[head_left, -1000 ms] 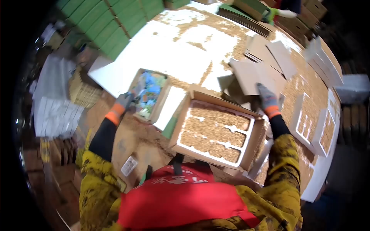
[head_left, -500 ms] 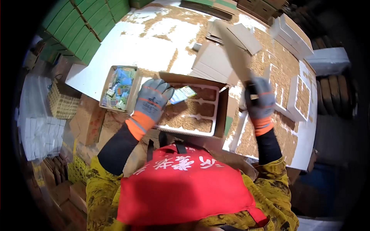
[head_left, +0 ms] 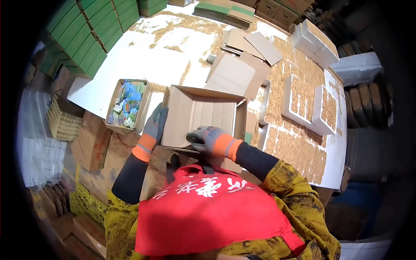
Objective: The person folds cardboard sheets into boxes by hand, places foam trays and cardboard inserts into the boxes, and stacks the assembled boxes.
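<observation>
One open cardboard box (head_left: 177, 117) is observed just beyond the red apron (head_left: 208, 221). Its left side is met by the left hand (head_left: 155, 123), fingers together and extended; the right hand (head_left: 212, 139) is placed over its near edge, fingers curled. Whether either is clamped cannot be told. Counted nearby: one carton (head_left: 144, 106) of packets (head_left: 131, 93) at left, two white trays (head_left: 287, 96), brown-filled, at right.

**Only Partly Legible**

Below the right hand's fingers (head_left: 196, 138), white Chinese characters (head_left: 207, 189) cross the red apron (head_left: 203, 221), two resembling 老 and 蒙. Left of the left hand's fingers (head_left: 163, 118), red marks (head_left: 97, 151) on a brown carton (head_left: 84, 143) are illegible.
</observation>
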